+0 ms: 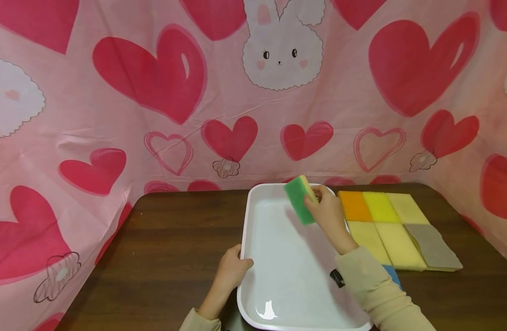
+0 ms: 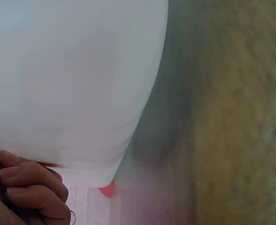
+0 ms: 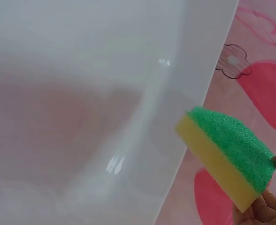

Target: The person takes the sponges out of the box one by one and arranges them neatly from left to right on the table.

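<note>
A white rectangular tray [image 1: 286, 257] lies on the dark wooden table. With its thumb over the left rim and its fingers outside and below, my left hand [image 1: 231, 269] grips the tray; in the left wrist view curled fingers [image 2: 37, 185] show beside the tray's wall [image 2: 81, 117]. My right hand [image 1: 329, 214] pinches a green and yellow sponge [image 1: 299, 202] by one edge, above the far part of the tray. In the right wrist view the sponge [image 3: 227, 150] is tilted, with its green scouring side and yellow foam both visible, apart from the tray's surface.
Right of the tray, several sponges lie in rows: an orange one [image 1: 355, 206], a bright yellow one [image 1: 381, 207], pale yellow ones [image 1: 400, 246] and a grey-topped one [image 1: 433, 246]. A blue piece [image 1: 391, 275] shows partly behind the right sleeve. A pink heart-patterned cloth [image 1: 236, 92] hangs behind.
</note>
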